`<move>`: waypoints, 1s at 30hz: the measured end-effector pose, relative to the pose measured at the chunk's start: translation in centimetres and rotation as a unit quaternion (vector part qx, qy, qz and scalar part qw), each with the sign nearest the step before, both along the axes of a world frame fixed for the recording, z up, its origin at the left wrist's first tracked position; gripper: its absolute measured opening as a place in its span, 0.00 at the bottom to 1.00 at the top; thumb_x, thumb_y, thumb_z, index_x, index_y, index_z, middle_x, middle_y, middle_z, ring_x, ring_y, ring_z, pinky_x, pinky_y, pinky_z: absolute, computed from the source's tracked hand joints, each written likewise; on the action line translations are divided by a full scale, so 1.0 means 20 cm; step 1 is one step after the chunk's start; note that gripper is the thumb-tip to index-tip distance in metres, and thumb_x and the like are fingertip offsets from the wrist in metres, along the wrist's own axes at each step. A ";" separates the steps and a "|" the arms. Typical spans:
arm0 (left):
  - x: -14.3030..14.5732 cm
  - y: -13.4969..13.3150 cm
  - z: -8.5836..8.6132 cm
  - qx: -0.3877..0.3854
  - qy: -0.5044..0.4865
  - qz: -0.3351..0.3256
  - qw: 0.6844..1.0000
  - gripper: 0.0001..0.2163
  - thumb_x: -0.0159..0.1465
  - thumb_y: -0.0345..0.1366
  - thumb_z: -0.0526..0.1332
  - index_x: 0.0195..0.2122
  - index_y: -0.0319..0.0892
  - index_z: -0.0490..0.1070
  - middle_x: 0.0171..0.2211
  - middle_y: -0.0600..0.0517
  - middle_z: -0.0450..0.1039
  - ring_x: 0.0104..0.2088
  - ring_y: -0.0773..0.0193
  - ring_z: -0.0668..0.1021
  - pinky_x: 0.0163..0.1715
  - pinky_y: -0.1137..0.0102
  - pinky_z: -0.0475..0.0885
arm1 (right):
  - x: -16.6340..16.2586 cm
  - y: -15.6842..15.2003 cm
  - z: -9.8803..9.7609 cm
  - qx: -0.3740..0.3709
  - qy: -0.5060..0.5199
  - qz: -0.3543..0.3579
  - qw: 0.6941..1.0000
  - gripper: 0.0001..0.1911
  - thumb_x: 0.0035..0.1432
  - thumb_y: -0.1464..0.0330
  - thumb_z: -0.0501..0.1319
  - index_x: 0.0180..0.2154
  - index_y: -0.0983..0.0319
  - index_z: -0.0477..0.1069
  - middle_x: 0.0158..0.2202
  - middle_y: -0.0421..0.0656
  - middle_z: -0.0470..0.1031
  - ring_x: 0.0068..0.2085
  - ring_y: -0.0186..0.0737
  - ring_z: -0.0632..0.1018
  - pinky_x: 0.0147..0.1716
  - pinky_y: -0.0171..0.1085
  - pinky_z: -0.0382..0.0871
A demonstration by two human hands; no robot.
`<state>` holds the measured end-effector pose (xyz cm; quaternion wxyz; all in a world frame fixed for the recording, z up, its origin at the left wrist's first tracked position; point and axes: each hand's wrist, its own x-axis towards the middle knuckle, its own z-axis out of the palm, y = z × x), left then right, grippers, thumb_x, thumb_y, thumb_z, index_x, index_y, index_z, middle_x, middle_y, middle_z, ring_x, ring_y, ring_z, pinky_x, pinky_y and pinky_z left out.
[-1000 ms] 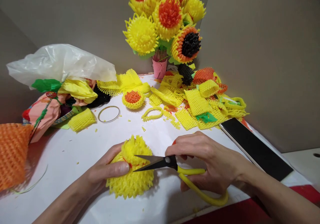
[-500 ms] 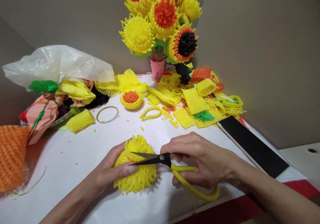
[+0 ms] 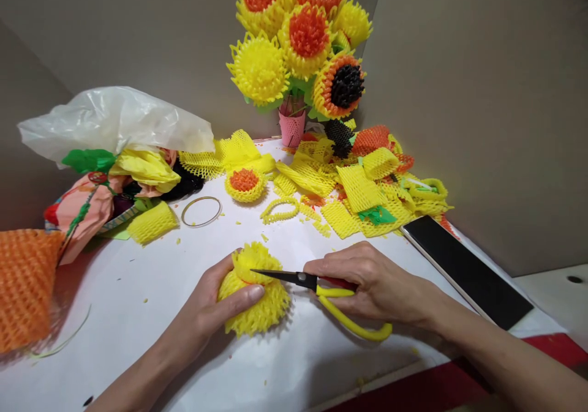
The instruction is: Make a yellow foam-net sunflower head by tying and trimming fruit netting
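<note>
My left hand [image 3: 215, 302] grips a fluffy yellow foam-net flower [image 3: 261, 311] from its left side, the thumb pressed across its front. A thin red-orange band shows around the narrowed part of the flower. In my right hand [image 3: 362, 277] are black-bladed scissors [image 3: 287, 276] with yellow handles. Their blades are together, and the tip points left, lying over the upper tuft of the flower. Whether the tip touches the foam I cannot tell.
Behind stands a pink pot [image 3: 291, 128] of foam-net flowers. Yellow netting scraps [image 3: 361, 188], a small yellow-orange flower [image 3: 245, 183] and a bangle-like ring [image 3: 201, 211] lie across the table. A phone [image 3: 466, 271] rests at right; orange netting [image 3: 27, 289] and a plastic bag [image 3: 119, 121] are at left.
The scissor blades have gone from spread to closed. My left hand has turned the flower slightly and shifted it a little to the right and up.
</note>
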<state>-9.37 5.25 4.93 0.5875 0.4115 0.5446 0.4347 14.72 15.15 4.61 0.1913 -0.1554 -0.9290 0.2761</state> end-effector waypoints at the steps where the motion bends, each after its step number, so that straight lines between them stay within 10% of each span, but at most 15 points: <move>1: -0.01 0.00 0.00 0.013 0.038 -0.001 0.999 0.20 0.59 0.47 0.68 0.50 0.45 0.71 0.45 0.51 0.78 0.42 0.56 0.78 0.40 0.69 0.73 | 0.00 0.00 -0.01 0.002 0.001 0.000 1.000 0.11 0.58 0.76 0.62 0.44 0.65 0.76 0.29 0.41 0.76 0.28 0.34 0.71 0.29 0.31 0.60; 14: -0.05 0.02 -0.03 0.159 0.283 0.089 0.942 0.17 0.59 0.44 0.66 0.47 0.45 0.67 0.41 0.53 0.74 0.38 0.60 0.76 0.38 0.70 0.72 | -0.02 0.02 -0.03 0.021 0.095 -0.045 0.994 0.15 0.60 0.63 0.66 0.44 0.67 0.75 0.29 0.43 0.77 0.28 0.34 0.74 0.29 0.31 0.65; 25: -0.06 -0.01 -0.06 0.297 0.377 0.096 0.872 0.23 0.61 0.38 0.67 0.56 0.47 0.61 0.55 0.47 0.64 0.55 0.54 0.69 0.57 0.63 0.63 | -0.01 0.02 -0.01 0.009 0.081 -0.050 0.995 0.20 0.57 0.58 0.68 0.45 0.64 0.71 0.31 0.41 0.71 0.29 0.35 0.68 0.30 0.34 0.62; 30: -0.06 -0.02 -0.04 0.243 0.350 0.077 0.901 0.21 0.64 0.44 0.64 0.55 0.47 0.61 0.51 0.49 0.67 0.49 0.55 0.72 0.52 0.64 0.66 | -0.01 -0.01 -0.02 0.029 0.074 -0.005 0.997 0.19 0.56 0.59 0.68 0.45 0.64 0.71 0.29 0.40 0.70 0.29 0.37 0.68 0.28 0.34 0.57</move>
